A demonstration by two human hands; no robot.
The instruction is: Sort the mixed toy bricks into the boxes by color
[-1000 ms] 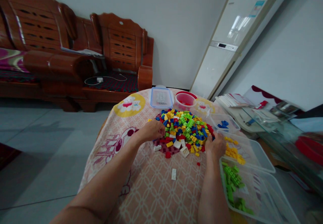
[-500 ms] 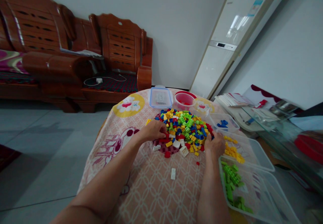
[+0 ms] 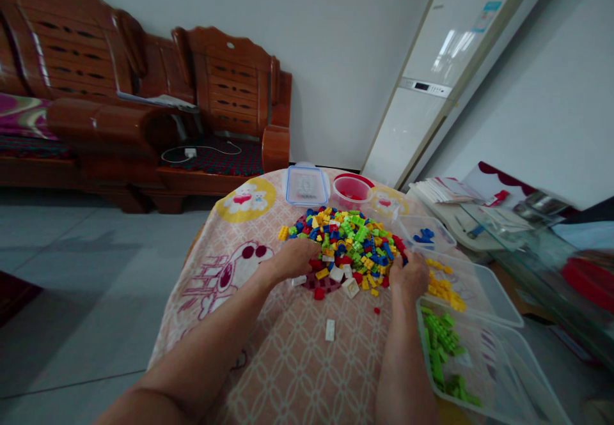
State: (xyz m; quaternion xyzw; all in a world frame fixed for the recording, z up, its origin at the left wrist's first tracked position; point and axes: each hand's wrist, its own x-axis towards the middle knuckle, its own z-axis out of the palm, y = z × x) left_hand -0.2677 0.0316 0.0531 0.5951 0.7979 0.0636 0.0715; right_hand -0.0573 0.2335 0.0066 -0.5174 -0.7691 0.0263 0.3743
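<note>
A heap of toy building bricks (image 3: 357, 236) in yellow, green, blue, red and white lies in the middle of the cloth-covered table (image 3: 283, 361). My left hand (image 3: 298, 257) reaches into the heap's left edge, its fingers drawn together beside red bricks; what they hold, if anything, is hidden. At the right edge of the heap rests my right hand (image 3: 410, 276), thumb and fingers apart around the outer bricks. In front of the heap lie a white brick (image 3: 330, 330) and a small red piece (image 3: 377, 310).
At right, clear boxes hold green bricks (image 3: 439, 342), yellow bricks (image 3: 445, 291) and blue bricks (image 3: 424, 236). A round tub (image 3: 352, 190) with red pieces and a blue-rimmed lidded box (image 3: 307, 186) stand behind the heap. A glass-topped stand (image 3: 522, 252) adjoins the table.
My left hand has turned and flattened slightly at the heap's left edge, uncovering yellow bricks behind it. My right hand stays in nearly the same place.
</note>
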